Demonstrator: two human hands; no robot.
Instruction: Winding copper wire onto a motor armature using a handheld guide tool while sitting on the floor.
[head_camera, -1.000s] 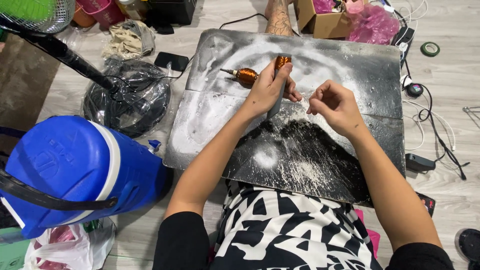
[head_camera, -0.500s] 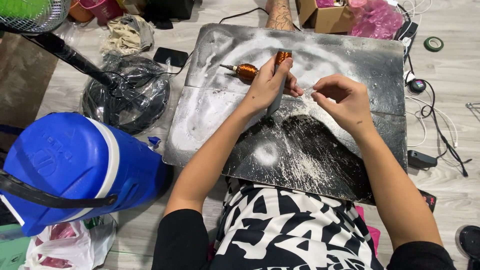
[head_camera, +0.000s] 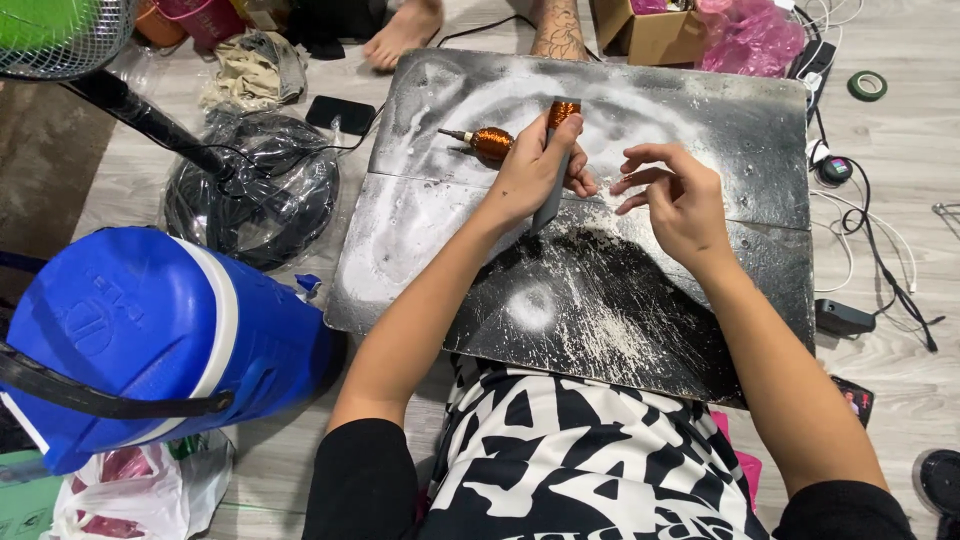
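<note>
My left hand (head_camera: 535, 170) is wrapped around a slim grey rod-shaped tool (head_camera: 553, 185) with a copper-wound coil at its top end; its long axis runs nearly upright in the view, coil end pointing away from me, lower grey end angled down toward me and meeting the work board (head_camera: 700, 290). Fingers closed round the shaft, thumb side hidden, grip looks firm. My right hand (head_camera: 680, 205) hovers just beside it, fingers loosely curled, thumb and forefinger brought close as if pinching something; too small to tell what, if anything. The board is flat, dark, rectangular, scuffed, dusted with white powder in streaks and a round patch, lying on the pale wood floor (head_camera: 890, 380) across my lap. A second copper coil piece (head_camera: 488, 143) lies on the board just left of my left hand, long axis roughly horizontal, thin pin end pointing left. Left of the board: a blue plastic cooler jug (head_camera: 150, 340) with white band and black strap, a fan base (head_camera: 250, 205) wrapped in glossy clear plastic. Cables (head_camera: 880, 250) trail at right, and a cardboard box (head_camera: 650, 35) sits beyond the board.
</note>
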